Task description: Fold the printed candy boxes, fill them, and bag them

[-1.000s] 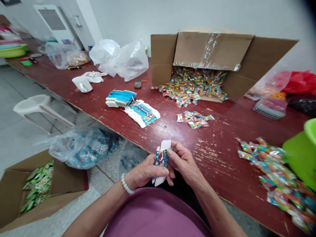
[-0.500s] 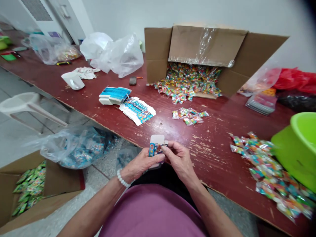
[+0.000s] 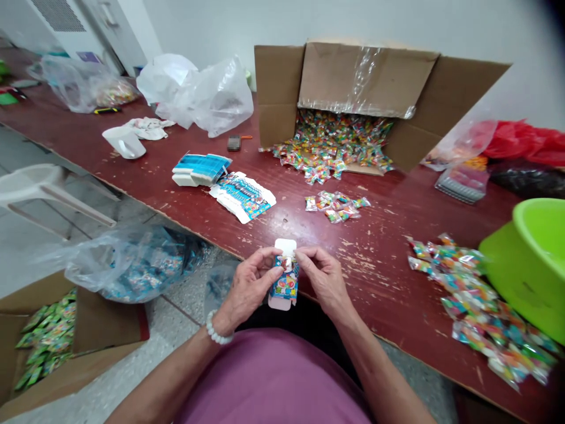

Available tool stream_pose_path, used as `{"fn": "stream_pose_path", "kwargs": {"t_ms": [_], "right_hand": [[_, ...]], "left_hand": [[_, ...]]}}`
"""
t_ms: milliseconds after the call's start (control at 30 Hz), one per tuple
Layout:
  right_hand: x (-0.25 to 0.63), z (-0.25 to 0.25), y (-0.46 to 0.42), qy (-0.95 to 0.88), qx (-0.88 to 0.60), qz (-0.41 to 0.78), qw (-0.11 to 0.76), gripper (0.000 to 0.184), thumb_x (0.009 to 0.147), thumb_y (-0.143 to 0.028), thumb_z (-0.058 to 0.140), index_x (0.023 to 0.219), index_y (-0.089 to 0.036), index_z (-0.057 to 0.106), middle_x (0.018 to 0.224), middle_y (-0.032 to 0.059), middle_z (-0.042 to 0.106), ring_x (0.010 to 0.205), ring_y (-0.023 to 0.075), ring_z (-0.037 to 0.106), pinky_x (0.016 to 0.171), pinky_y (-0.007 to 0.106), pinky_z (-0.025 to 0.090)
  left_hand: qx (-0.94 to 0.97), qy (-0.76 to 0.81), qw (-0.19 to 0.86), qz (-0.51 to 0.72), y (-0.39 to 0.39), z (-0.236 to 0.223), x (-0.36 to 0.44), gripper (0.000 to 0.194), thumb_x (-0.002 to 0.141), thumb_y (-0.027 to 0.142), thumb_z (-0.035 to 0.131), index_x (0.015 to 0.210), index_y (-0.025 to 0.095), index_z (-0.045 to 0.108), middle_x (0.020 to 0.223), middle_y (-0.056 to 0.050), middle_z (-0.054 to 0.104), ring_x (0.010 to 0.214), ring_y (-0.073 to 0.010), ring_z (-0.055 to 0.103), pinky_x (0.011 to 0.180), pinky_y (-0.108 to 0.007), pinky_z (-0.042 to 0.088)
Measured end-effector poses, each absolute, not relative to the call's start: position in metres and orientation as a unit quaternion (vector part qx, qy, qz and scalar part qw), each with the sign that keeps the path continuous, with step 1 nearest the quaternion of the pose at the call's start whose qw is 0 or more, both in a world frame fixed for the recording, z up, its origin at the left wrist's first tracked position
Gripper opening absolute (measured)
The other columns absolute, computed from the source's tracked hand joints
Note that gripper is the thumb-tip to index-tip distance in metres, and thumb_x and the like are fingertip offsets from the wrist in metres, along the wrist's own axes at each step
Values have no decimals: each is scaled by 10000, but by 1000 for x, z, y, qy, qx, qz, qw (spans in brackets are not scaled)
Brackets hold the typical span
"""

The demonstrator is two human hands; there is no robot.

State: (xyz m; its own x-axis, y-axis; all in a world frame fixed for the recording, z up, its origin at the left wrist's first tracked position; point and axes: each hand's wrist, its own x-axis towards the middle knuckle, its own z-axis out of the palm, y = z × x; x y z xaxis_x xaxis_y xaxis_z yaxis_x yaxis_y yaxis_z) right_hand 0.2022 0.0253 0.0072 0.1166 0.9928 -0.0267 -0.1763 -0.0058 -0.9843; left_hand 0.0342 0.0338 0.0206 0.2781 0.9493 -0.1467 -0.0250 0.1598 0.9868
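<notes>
Between my two hands is a small printed candy box [image 3: 286,284], blue with colourful pictures, its white end flaps sticking out at top and bottom. My left hand [image 3: 251,285] pinches its left side near the upper end. On the upper right edge, the thumb and fingers of my right hand [image 3: 325,280] grip it. Ahead on the table lie a flat unfolded box blank [image 3: 247,197] and a stack of blue and white blanks [image 3: 200,169]. Several wrapped candies [image 3: 338,206] lie in a small group to the right of the blanks.
An open cardboard box [image 3: 366,76] spills wrapped candies at the back. A green basin [image 3: 525,259] stands right, beside a candy pile [image 3: 477,294]. A white pitcher [image 3: 126,143] and plastic bags [image 3: 198,94] sit left. Below are a stool [image 3: 35,182] and a filled bag [image 3: 132,265].
The candy box has come into fuller view between my hands, standing lengthwise with both end flaps showing. My left fingers have moved up to its upper side; my right hand stays at the right edge.
</notes>
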Motion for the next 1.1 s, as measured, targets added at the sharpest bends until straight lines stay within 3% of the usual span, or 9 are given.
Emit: {"fn": "stream_pose_path", "kwargs": {"t_ms": [100, 200, 267, 367, 500, 600, 900, 1100], "right_hand": [[210, 9, 31, -385, -456, 595, 539, 272, 722, -419, 854, 772, -190, 717, 727, -2, 705, 643, 140, 609, 638, 271, 498], [213, 14, 34, -372, -432, 621, 538, 343, 663, -361, 900, 922, -213, 731, 732, -23, 714, 637, 130, 627, 638, 256, 504], [212, 16, 34, -388, -437, 612, 533, 327, 673, -365, 893, 917, -206, 745, 770, -1, 741, 663, 141, 651, 656, 265, 521], [209, 17, 31, -405, -462, 573, 542, 271, 679, -400, 885, 758, -187, 737, 740, 28, 749, 636, 160, 656, 611, 276, 531], [204, 15, 26, -412, -470, 561, 542, 297, 748, -473, 834, 797, -203, 719, 688, 5, 712, 481, 131, 586, 462, 256, 473], [205, 16, 25, -461, -460, 559, 512, 320, 836, -518, 745, 809, -201, 715, 802, 25, 731, 524, 138, 631, 499, 269, 499], [211, 25, 31, -549, -475, 534, 434, 231, 913, -426, 666, 922, -196, 694, 716, 2, 718, 509, 153, 661, 520, 262, 505], [209, 23, 31, -563, -501, 470, 459, 197, 902, -383, 669, 876, -198, 732, 729, 27, 734, 593, 170, 660, 583, 278, 510]], "left_hand": [[554, 454, 593, 368, 37, 21, 32, 295, 884, 414, 680, 1074, 190, 703, 1000, -37, 731, 875, -176, 665, 765, -256, 532], [571, 443, 583, 372, 38, 22, 32, 271, 892, 413, 678, 1041, 188, 689, 989, -34, 719, 865, -166, 655, 764, -251, 521], [534, 437, 610, 390, 38, 22, 32, 356, 859, 406, 729, 1130, 206, 610, 931, -13, 705, 811, -150, 653, 730, -244, 521], [452, 416, 696, 372, 37, 22, 32, 574, 827, 442, 767, 1281, 243, 478, 904, 3, 687, 785, -146, 667, 695, -241, 528], [360, 371, 814, 265, 34, 15, 33, 611, 878, 687, 567, 1194, 164, 559, 904, -95, 713, 684, -197, 712, 600, -276, 540], [331, 406, 807, 273, 32, 10, 37, 621, 891, 725, 494, 1051, 136, 608, 763, -82, 697, 527, -159, 658, 505, -244, 503], [375, 425, 778, 272, 35, 14, 45, 723, 847, 818, 430, 821, 128, 643, 655, -60, 664, 430, -120, 591, 421, -210, 472], [428, 440, 740, 276, 37, 13, 41, 775, 831, 836, 431, 896, 107, 687, 638, -68, 667, 418, -127, 582, 399, -212, 461]]}}
